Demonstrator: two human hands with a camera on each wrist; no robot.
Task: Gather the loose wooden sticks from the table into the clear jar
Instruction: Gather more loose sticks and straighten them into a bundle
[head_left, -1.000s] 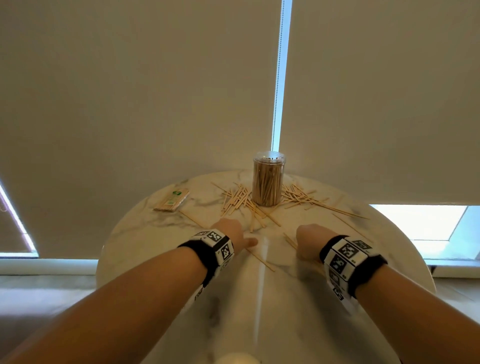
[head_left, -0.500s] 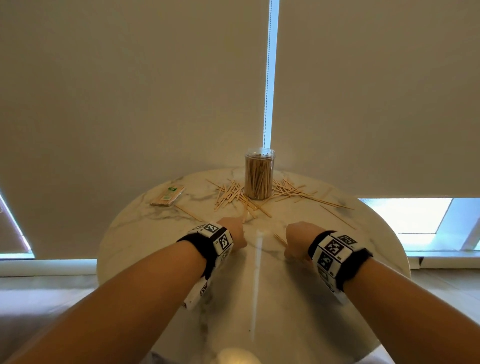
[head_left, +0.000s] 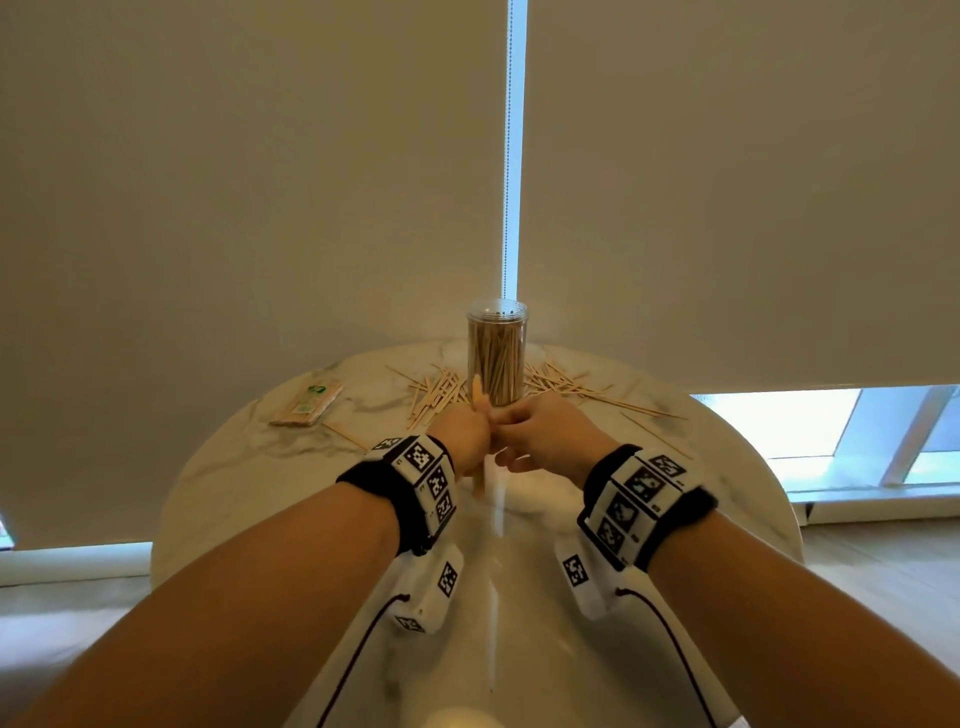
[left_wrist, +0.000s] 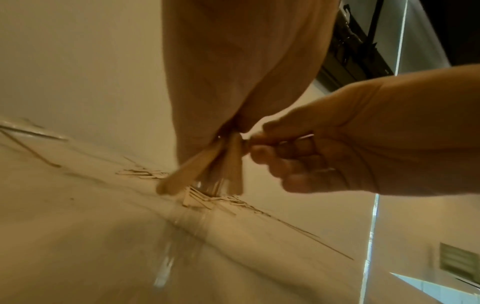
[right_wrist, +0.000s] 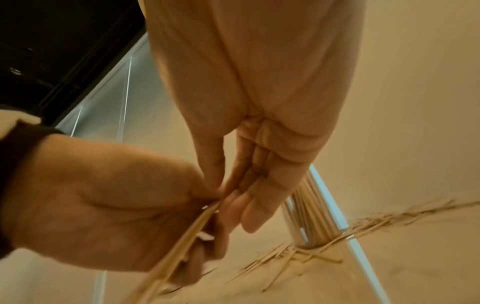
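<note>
A clear jar (head_left: 497, 358) packed with wooden sticks stands at the far middle of the round marble table (head_left: 249, 457). Loose sticks lie fanned out to its left (head_left: 436, 392) and right (head_left: 566, 387). Just in front of the jar my left hand (head_left: 470, 431) grips a small bundle of sticks (head_left: 477, 395) upright, its ends showing above and below the fist. My right hand (head_left: 519, 423) meets it, thumb and fingers pinching the same bundle (right_wrist: 187, 236). The left wrist view shows the sticks (left_wrist: 197, 170) splaying out from under the palm, with the right hand (left_wrist: 259, 144) at them.
A flat packet of sticks (head_left: 309, 402) lies at the table's far left. A few long single sticks (head_left: 649, 413) lie toward the right edge and one lies near the packet (head_left: 343, 434). Roller blinds hang close behind the table.
Both hands have left the tabletop and come together in front of the jar. The left hand now holds a bundle of sticks upright, and the right hand has moved left to pinch it.
</note>
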